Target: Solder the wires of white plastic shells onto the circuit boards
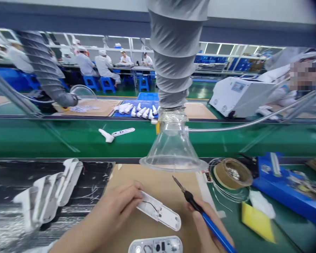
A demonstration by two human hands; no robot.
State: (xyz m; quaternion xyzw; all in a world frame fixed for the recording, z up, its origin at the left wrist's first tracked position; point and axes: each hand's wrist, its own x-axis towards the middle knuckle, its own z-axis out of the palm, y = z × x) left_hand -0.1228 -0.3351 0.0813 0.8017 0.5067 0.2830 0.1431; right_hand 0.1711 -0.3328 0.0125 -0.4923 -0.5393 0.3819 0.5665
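My left hand [121,202] is closed on the upper left end of a white plastic housing half [162,212], which lies slanted over brown cardboard [126,175]. A thin dark wire runs inside the housing. In my right hand [209,225] is a soldering iron [193,202] with a blue handle, its metal tip pointing up and left, apart from the housing. A second white housing part [156,245] with dark components lies at the bottom edge, partly cut off. Above the work hangs a clear fume hood funnel [173,151].
Several white housings [48,193] lie on the black film at left. At right are a wire coil [223,189], a tape roll [233,173], a yellow sponge [257,221] and a blue tray [287,186]. A green belt [68,137] carries white parts [106,135]. Seated people work beyond.
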